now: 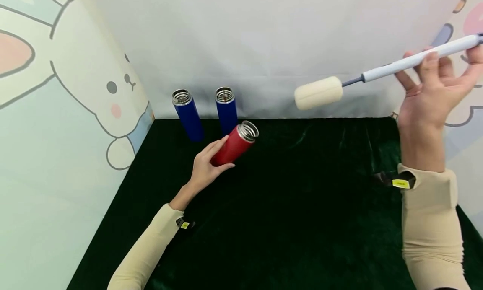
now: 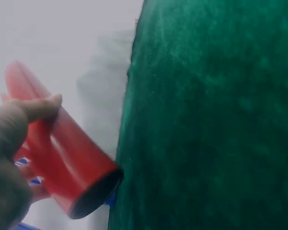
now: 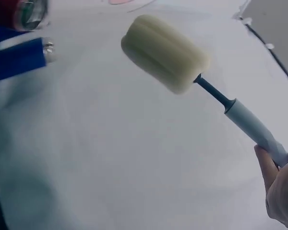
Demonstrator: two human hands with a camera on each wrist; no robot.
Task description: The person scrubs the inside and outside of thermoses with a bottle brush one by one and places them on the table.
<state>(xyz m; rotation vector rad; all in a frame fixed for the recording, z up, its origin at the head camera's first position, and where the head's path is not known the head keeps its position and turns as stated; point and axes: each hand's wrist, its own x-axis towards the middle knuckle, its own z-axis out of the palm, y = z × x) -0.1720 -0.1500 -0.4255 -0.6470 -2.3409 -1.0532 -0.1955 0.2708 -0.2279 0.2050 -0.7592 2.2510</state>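
My left hand [image 1: 205, 166] grips a red bottle [image 1: 235, 145] round its body, its open steel mouth tilted up to the right. In the left wrist view the thumb lies along the red bottle [image 2: 69, 153] and its dark base shows. On the right, my right hand [image 1: 430, 89] holds a bottle brush [image 1: 411, 66] by its pale handle, raised above the table. The brush's cream sponge head [image 3: 165, 52] points left towards the bottles, apart from them. Two blue bottles, one farther left [image 1: 190, 118] and one nearer the red bottle [image 1: 227, 114], stand upright with open mouths.
A dark green cloth [image 1: 302, 214] covers the table. Behind it rises a pale wall sheet [image 1: 271, 42], close to the blue bottles. Side panels with a cartoon rabbit [image 1: 94, 80] stand at the left and right.
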